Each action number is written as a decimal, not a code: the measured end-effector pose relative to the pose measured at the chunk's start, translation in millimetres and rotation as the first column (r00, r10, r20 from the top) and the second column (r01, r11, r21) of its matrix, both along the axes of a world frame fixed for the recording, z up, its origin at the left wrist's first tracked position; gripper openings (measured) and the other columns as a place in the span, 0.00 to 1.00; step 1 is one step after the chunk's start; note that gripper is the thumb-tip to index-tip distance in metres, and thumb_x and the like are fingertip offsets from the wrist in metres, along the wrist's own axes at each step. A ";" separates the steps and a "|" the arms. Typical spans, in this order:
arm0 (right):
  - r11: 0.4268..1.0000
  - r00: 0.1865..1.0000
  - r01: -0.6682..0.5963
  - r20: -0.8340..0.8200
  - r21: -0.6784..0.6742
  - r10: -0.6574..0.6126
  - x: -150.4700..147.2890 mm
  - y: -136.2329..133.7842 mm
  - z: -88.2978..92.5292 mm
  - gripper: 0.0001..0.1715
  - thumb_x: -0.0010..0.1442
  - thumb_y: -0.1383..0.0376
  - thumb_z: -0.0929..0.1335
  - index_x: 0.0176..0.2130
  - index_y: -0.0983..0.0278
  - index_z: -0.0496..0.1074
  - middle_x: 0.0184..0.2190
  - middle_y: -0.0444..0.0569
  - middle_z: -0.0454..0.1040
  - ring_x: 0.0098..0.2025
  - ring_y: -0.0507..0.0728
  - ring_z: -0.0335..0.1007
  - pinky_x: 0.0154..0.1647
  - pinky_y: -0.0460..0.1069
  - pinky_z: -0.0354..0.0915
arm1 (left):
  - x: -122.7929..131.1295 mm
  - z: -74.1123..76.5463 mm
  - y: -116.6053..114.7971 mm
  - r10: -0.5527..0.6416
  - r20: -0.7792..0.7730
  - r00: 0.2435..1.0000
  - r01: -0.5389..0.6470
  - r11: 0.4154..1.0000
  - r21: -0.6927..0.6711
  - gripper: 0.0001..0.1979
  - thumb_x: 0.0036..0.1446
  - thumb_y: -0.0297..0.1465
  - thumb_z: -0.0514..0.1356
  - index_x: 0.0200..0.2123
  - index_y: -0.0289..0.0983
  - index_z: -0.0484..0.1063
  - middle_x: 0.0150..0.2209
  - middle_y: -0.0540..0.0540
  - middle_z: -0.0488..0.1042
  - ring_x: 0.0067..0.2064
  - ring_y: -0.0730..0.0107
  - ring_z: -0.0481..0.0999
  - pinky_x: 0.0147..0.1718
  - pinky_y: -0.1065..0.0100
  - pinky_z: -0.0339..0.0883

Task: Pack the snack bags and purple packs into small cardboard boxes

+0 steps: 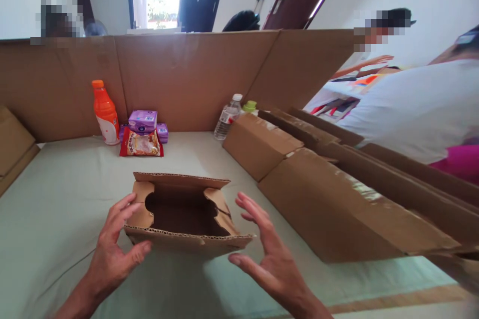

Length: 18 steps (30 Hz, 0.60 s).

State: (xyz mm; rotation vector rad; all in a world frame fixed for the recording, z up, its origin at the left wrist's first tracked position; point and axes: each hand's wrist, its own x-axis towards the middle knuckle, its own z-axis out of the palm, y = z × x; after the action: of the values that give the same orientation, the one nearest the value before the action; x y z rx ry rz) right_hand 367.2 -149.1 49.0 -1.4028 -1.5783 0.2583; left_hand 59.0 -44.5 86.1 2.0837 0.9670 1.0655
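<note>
A small brown cardboard box [187,244] stands in front of me with its top flaps up and its dark inside showing. My left hand [118,239] is at the box's left end, fingers spread, the fingertips close to the side flap; whether they touch it I cannot tell. Off the right end, my right hand [265,254] is held with thumb and fingers apart and nothing between them. Farther back lie a red snack packet [142,142] and purple tissue packs [142,120], beside an orange bottle [106,114].
A cardboard wall [194,79] runs along the back of the pale green cloth [67,199]. Clear water bottle [228,117] and green-capped container [249,106] stand at back right. Large cardboard pieces [318,204] line the right side, with a person in white [422,104] beyond them.
</note>
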 end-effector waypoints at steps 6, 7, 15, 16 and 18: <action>0.999 0.998 0.003 -0.060 -0.048 -0.006 -9.8 10.8 2.2 0.20 0.68 0.52 0.64 0.50 0.58 0.76 0.66 0.56 0.63 0.65 0.67 0.63 0.61 0.61 0.66 | 15.2 0.5 0.1 0.186 0.020 0.982 -0.186 0.982 -0.016 0.13 0.62 0.38 0.61 0.48 0.43 0.74 0.52 0.43 0.74 0.58 0.55 0.71 0.60 0.51 0.64; 0.999 0.995 0.040 -0.088 -0.029 -0.042 -11.6 12.6 -0.5 0.20 0.66 0.53 0.66 0.52 0.58 0.74 0.66 0.57 0.64 0.65 0.67 0.62 0.62 0.61 0.65 | 16.5 -1.4 0.3 0.214 0.023 0.977 -0.212 0.975 -0.061 0.16 0.61 0.39 0.61 0.51 0.43 0.72 0.53 0.43 0.73 0.57 0.55 0.72 0.59 0.52 0.65; 0.952 0.883 -0.047 -0.458 -0.303 -0.102 -16.6 12.9 -22.5 0.36 0.67 0.48 0.63 0.69 0.55 0.57 0.67 0.54 0.64 0.64 0.65 0.65 0.59 0.58 0.68 | 10.5 -10.9 21.7 0.049 0.142 0.989 0.034 0.846 -0.532 0.58 0.48 0.58 0.65 0.72 0.41 0.39 0.72 0.31 0.48 0.67 0.41 0.62 0.61 0.45 0.63; 0.946 0.874 -0.051 -0.472 -0.319 -0.112 -16.8 12.7 -24.4 0.37 0.67 0.48 0.63 0.69 0.56 0.57 0.67 0.53 0.64 0.65 0.65 0.65 0.59 0.57 0.68 | 8.3 -10.3 26.5 -0.025 0.166 0.986 0.112 0.833 -0.542 0.63 0.44 0.61 0.66 0.72 0.40 0.37 0.73 0.30 0.44 0.69 0.39 0.59 0.63 0.45 0.61; 0.943 0.864 -0.040 -0.486 -0.329 -0.133 -16.9 13.5 -27.8 0.38 0.66 0.47 0.64 0.69 0.57 0.59 0.66 0.54 0.65 0.64 0.66 0.65 0.58 0.58 0.69 | 3.4 -8.8 34.7 -0.158 0.175 0.972 0.228 0.824 -0.519 0.71 0.37 0.65 0.66 0.73 0.39 0.35 0.74 0.30 0.40 0.71 0.37 0.52 0.66 0.44 0.55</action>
State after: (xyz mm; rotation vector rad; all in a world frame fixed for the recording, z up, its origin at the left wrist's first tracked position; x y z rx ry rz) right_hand 350.2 -135.6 21.3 -1.4692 -1.0924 0.8251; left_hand 62.3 -9.8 77.3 1.5884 0.8478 0.7031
